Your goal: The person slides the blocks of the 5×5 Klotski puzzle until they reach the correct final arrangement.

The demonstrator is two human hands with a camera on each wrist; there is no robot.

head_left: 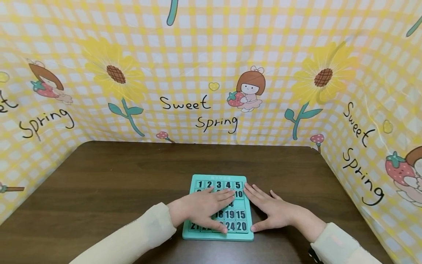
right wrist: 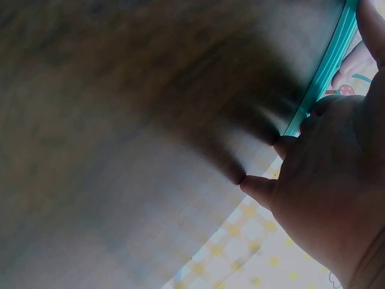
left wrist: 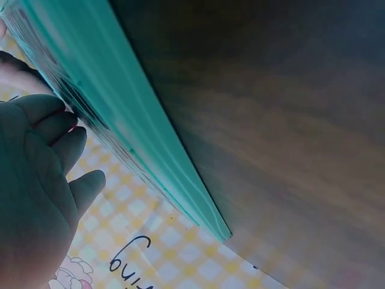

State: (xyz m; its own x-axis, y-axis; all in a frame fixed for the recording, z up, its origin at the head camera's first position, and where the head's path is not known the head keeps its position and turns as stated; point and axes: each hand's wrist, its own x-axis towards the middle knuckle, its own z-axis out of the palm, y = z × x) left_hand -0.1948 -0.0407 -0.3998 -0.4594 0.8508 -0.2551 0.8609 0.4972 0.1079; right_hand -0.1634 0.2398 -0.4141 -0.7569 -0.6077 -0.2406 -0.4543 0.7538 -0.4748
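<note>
A turquoise number slide puzzle (head_left: 218, 237) lies flat on the table, its tiles printed with black numerals. Over its middle and left part my left hand (head_left: 206, 207) is spread with straight fingers, covering several tiles. Beside tile 14 a strip of bare turquoise base shows at the right. My right hand (head_left: 271, 209) lies along the puzzle's right edge, thumb and fingertips at the frame. In the left wrist view, the left hand (left wrist: 36, 162) hovers over or touches the tile face; which one I cannot tell. The right wrist view shows the right hand (right wrist: 328, 174) against the frame's side (right wrist: 328, 69).
The dark brown wooden table (head_left: 132, 176) extends around the puzzle. A yellow checked cloth (head_left: 204, 47) with sunflowers and lettering hangs behind the table and along both sides.
</note>
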